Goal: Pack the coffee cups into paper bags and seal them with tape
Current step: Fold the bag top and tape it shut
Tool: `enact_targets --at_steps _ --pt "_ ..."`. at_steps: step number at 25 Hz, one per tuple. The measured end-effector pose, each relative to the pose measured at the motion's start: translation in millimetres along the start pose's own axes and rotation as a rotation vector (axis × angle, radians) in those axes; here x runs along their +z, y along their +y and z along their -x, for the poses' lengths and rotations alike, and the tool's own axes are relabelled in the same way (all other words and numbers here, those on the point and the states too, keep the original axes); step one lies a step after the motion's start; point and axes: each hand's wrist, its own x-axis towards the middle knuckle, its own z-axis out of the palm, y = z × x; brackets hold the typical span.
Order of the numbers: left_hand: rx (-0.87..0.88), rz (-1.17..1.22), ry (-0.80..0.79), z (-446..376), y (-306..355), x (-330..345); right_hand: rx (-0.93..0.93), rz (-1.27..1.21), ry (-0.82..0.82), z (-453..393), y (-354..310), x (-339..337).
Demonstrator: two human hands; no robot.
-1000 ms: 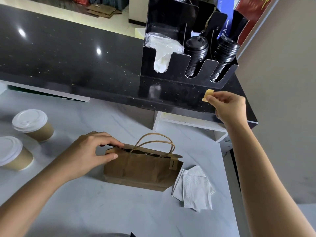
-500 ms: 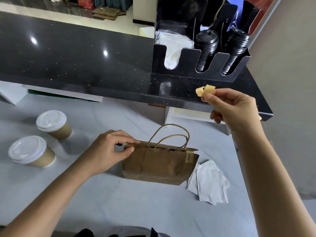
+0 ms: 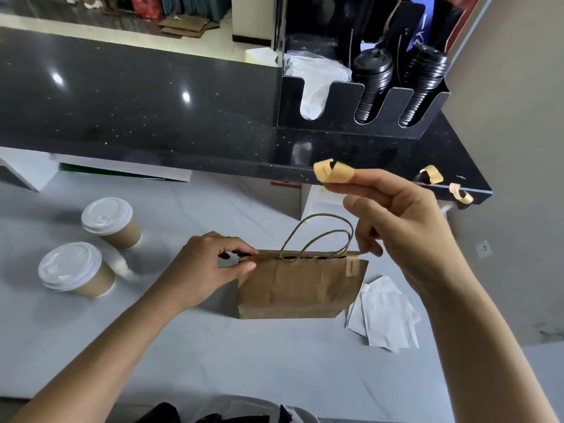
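Grey table [image 3: 213,355]: paper bag [image 3: 299,285] is pinched shut at its top-left corner by left hand [image 3: 207,270]; curled tape strip [image 3: 334,172] is pinched by right hand [image 3: 406,221]. Tape probably should be flattened first, then pressed across the mouth.

left hand [image 3: 210,264]: bare, no glove, ring or watch | right hand [image 3: 406,227]: bare, short nails on the fingers [image 3: 338,187] | forearms behind the fingers: uncovered, no sleeve in view | dark clothing [image 3: 189,415] at the bottom edge, below both arms; kind unclear
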Motion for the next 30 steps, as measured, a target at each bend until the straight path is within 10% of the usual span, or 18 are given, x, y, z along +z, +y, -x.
enact_targets --at_steps 30 --pt "0.337 -0.023 0.244 18.2 -5.6 16.1 0.311 -0.16 0.488 57.7 81.1 151.3"
